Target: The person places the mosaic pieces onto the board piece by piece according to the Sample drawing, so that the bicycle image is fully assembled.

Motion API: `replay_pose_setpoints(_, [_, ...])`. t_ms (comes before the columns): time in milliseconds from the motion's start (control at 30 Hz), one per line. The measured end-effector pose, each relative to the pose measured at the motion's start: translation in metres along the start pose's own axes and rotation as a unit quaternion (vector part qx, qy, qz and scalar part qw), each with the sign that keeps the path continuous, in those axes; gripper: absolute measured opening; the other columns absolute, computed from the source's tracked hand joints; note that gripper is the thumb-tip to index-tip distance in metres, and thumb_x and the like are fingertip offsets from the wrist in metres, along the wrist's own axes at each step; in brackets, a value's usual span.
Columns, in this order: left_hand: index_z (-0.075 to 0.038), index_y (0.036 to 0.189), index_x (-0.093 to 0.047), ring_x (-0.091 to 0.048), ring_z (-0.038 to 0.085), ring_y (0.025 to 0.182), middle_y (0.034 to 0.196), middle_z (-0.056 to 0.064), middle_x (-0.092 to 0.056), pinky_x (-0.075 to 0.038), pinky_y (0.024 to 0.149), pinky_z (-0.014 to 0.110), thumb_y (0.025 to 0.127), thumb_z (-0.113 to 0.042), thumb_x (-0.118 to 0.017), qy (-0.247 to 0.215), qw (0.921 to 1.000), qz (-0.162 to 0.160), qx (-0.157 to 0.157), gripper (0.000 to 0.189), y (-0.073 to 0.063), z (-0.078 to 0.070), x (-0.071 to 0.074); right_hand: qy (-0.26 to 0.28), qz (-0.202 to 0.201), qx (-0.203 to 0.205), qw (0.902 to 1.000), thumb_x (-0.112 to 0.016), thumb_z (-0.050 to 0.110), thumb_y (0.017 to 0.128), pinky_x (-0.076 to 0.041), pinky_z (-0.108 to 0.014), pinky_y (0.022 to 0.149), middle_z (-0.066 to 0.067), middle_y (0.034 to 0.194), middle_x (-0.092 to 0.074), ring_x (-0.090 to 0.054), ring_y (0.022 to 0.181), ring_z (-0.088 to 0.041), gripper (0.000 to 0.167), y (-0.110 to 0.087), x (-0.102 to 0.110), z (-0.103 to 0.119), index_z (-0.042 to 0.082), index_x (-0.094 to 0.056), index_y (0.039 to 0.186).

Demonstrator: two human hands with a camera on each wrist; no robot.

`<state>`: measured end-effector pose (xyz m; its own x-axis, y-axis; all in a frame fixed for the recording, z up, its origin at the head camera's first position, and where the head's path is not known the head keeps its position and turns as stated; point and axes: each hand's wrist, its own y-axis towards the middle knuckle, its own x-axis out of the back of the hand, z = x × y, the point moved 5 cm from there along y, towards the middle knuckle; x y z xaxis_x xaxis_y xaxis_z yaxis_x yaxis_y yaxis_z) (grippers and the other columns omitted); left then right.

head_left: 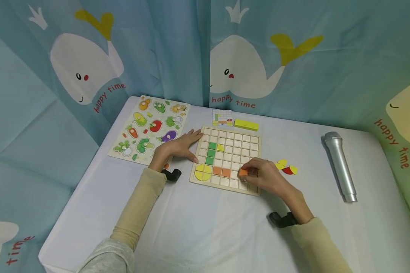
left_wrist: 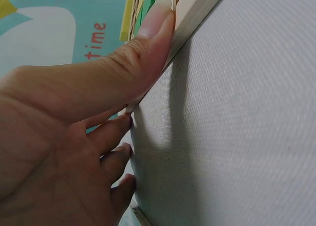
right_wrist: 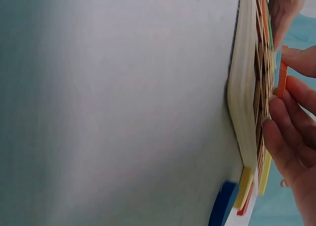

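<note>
A wooden grid board (head_left: 237, 144) lies on the white table. My left hand (head_left: 180, 147) rests along its left edge, fingers spread, with the thumb (left_wrist: 155, 25) touching the rim. Over the lower right part of the grid, my right hand (head_left: 264, 175) pinches an orange square tile (right_wrist: 283, 75) between thumb and fingers. Two orange tiles (head_left: 221, 171) sit in a lower row. Green tiles (head_left: 210, 153) form a column, with a yellow rounded tile (head_left: 220, 147) beside the top one. Yellow quarter-round tiles (head_left: 203, 172) make a circle at the lower left.
Loose yellow and red pieces (head_left: 287, 167) lie right of the board; a blue piece (right_wrist: 223, 203) shows there too. A pattern card (head_left: 222, 117) and yellow box (head_left: 246, 124) stand behind. A vegetable puzzle (head_left: 147, 129) lies left, a silver microphone (head_left: 341, 167) right.
</note>
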<state>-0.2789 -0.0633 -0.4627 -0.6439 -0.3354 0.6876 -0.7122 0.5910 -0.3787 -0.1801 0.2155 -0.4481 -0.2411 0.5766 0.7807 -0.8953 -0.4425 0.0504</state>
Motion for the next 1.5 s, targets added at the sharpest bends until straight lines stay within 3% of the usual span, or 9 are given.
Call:
replay_pose_setpoints(233, [-0.014,0.167,-0.014,0.008,0.029,0.161,0.175,0.006,0.0,-0.003,0.13,0.052,0.083,-0.025,-0.086,0.0,1.0,-0.001,-0.002,0.111,0.001,0.0,0.0,0.014,0.011,0.016,0.9997,-0.084,0.01,0.084,-0.058,-0.028,0.075,-0.002,0.097,-0.072,-0.064,0.084,-0.015,0.022,0.008,-0.007,0.008,0.005,-0.078,0.104])
replay_pose_setpoints(800, [-0.016,0.167,-0.016,0.008,0.027,0.161,0.175,0.003,0.0,-0.002,0.13,0.053,0.082,-0.024,-0.087,-0.007,1.0,-0.003,-0.001,0.111,0.003,-0.001,0.0,-0.024,0.049,0.012,0.9984,-0.085,0.015,0.084,-0.05,-0.026,0.072,-0.001,0.096,-0.066,-0.055,0.084,-0.015,0.022,0.015,-0.014,0.017,0.007,-0.078,0.104])
replay_pose_setpoints(1067, [-0.016,0.167,-0.016,0.007,0.026,0.161,0.175,0.003,-0.001,-0.003,0.13,0.053,0.082,-0.025,-0.088,-0.007,1.0,-0.001,0.0,0.111,0.004,-0.002,0.0,-0.008,0.006,0.027,0.9996,-0.083,0.008,0.085,-0.055,-0.027,0.07,-0.004,0.097,-0.071,-0.061,0.081,-0.014,0.019,0.007,-0.002,0.009,0.005,-0.078,0.103])
replay_pose_setpoints(1500, [-0.015,0.167,-0.014,0.008,0.027,0.161,0.175,0.004,0.001,-0.003,0.13,0.052,0.082,-0.025,-0.087,-0.004,1.0,0.002,0.003,0.112,0.003,0.002,0.0,-0.042,-0.076,0.015,0.9961,-0.084,-0.001,0.08,-0.054,-0.027,0.064,-0.004,0.089,-0.07,-0.061,0.075,-0.017,0.019,-0.022,0.029,-0.017,0.004,-0.078,0.098])
